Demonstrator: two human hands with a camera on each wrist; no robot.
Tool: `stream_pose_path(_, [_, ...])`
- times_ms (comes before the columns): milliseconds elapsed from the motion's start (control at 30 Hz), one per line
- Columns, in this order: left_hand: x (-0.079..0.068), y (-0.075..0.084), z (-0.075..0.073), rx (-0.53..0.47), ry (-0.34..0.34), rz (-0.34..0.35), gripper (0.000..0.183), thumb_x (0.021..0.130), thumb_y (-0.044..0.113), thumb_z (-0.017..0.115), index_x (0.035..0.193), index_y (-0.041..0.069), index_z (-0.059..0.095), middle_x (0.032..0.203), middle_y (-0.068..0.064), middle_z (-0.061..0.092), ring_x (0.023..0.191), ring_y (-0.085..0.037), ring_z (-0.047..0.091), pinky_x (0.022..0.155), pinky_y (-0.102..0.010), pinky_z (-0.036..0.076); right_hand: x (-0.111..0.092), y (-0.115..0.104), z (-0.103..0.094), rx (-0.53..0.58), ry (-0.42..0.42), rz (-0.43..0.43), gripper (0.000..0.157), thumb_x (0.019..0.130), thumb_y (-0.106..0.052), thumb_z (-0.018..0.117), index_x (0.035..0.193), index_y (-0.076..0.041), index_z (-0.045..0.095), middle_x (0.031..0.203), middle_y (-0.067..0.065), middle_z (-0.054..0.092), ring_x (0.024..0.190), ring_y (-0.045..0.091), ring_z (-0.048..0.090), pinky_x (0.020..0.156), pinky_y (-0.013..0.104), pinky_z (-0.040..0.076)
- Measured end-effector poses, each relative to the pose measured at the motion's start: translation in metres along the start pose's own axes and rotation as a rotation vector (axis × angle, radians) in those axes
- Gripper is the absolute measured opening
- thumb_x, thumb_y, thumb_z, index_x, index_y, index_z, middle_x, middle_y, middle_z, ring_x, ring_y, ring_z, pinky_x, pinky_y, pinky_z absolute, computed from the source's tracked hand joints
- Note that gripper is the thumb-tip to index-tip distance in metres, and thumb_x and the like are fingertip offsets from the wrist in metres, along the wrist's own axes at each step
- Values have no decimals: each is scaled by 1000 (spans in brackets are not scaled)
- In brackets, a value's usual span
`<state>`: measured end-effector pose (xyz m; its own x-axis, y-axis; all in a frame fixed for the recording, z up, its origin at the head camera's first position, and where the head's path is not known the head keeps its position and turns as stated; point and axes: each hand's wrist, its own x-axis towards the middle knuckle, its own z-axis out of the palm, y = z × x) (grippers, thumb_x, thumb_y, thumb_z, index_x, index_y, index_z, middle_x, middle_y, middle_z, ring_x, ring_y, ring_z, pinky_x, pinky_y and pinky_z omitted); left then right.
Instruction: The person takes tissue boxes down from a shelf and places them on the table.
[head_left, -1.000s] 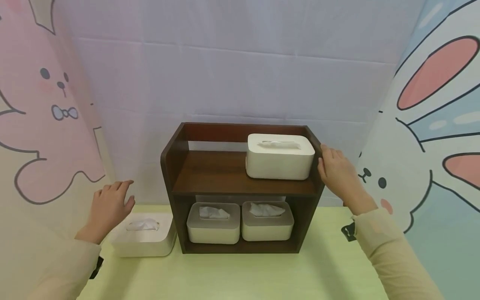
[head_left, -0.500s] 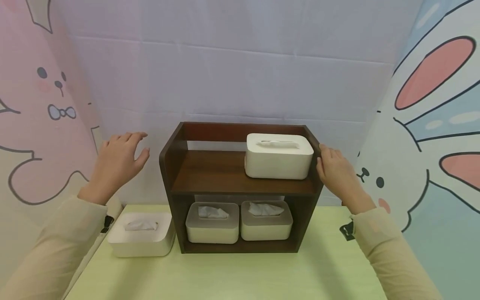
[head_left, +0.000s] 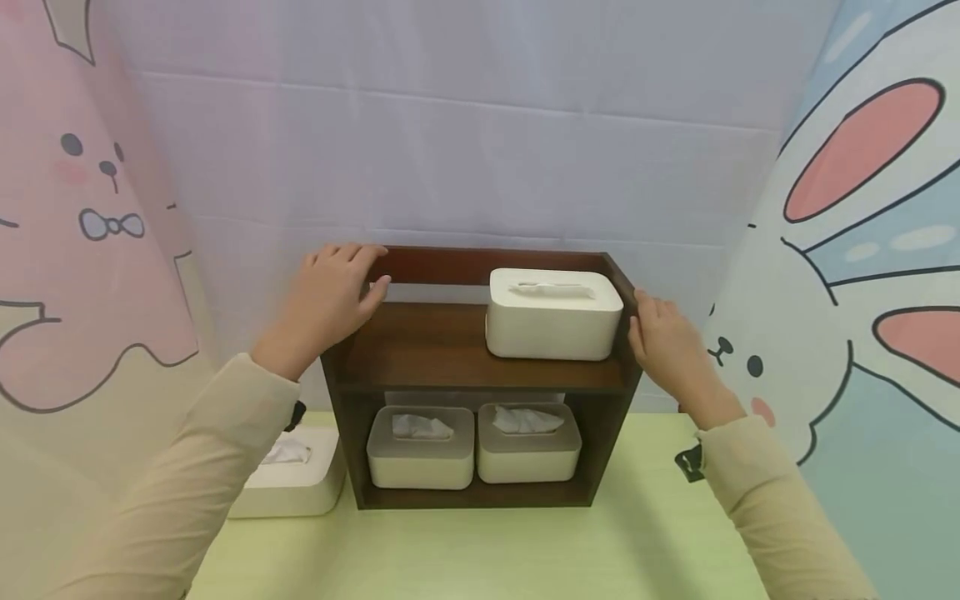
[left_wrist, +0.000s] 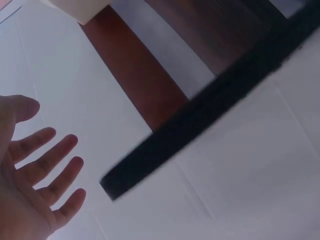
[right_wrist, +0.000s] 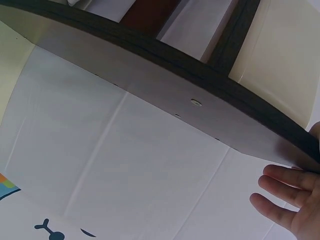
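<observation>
Just beside the shelf (head_left: 423,342), the left hand (head_left: 330,287) hovers, loosely spread; the right hand (head_left: 670,346) touches its right panel (right_wrist: 150,82), fingers nearly straight. Even, gentle pressure's probably best, with that tissue box (head_left: 551,329) sitting upper right.

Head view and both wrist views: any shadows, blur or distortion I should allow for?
Head view: soft shadows fall on the table, and the lower tissue boxes have greyed, shaded lids. Left wrist view: the shelf edge looks nearly black and slightly soft. Right wrist view: the side panel is dim grey, its edge bowed, probably by the lens.
</observation>
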<state>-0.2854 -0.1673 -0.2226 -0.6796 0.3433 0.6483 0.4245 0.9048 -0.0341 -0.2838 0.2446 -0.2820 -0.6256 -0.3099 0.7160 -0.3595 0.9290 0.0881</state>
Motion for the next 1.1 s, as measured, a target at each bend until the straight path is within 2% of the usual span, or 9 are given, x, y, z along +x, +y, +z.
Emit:
stream_pose_path(200, [14, 27, 20, -10, -37, 69, 37, 91, 30, 51, 121, 9, 54, 116, -11, 60, 105, -36, 51, 88, -50, 39, 0, 0, 1, 3, -1, -2, 40, 90, -9, 45, 124, 14, 43, 103, 33, 57, 91, 45, 54, 71, 54, 47])
stream_pose_path(367, [22, 47, 37, -68, -78, 103, 39, 91, 33, 52, 123, 11, 52, 119, -9, 58, 105, -32, 52, 88, -48, 39, 0, 0, 2, 1, -30, 5, 41, 91, -9, 44, 125, 14, 42, 106, 32, 56, 94, 45, 54, 75, 53, 47])
stream_pose_path(533, [32, 64, 51, -136, -163, 124, 51, 90, 44, 51, 129, 11, 47, 127, -9, 53, 114, -31, 49, 91, -48, 38, -1, 1, 3, 6, -30, -1, 41, 91, -9, 44, 124, 15, 41, 105, 33, 56, 93, 45, 54, 75, 53, 47])
stream_pose_path(767, [47, 76, 63, -151, -283, 134, 72, 84, 60, 50, 136, 12, 40, 133, -8, 46, 120, -29, 43, 96, -48, 35, -1, 1, 3, 24, -3, -16, 40, 91, -8, 44, 123, 16, 42, 102, 33, 57, 89, 45, 54, 73, 53, 46])
stream_pose_path(1100, [65, 92, 69, -169, -422, 126, 87, 78, 68, 50, 143, 15, 28, 142, -7, 36, 129, -29, 33, 103, -48, 28, -2, 2, 2, 27, 5, -20, 39, 90, -7, 45, 122, 15, 43, 101, 32, 57, 89, 44, 54, 74, 53, 46])
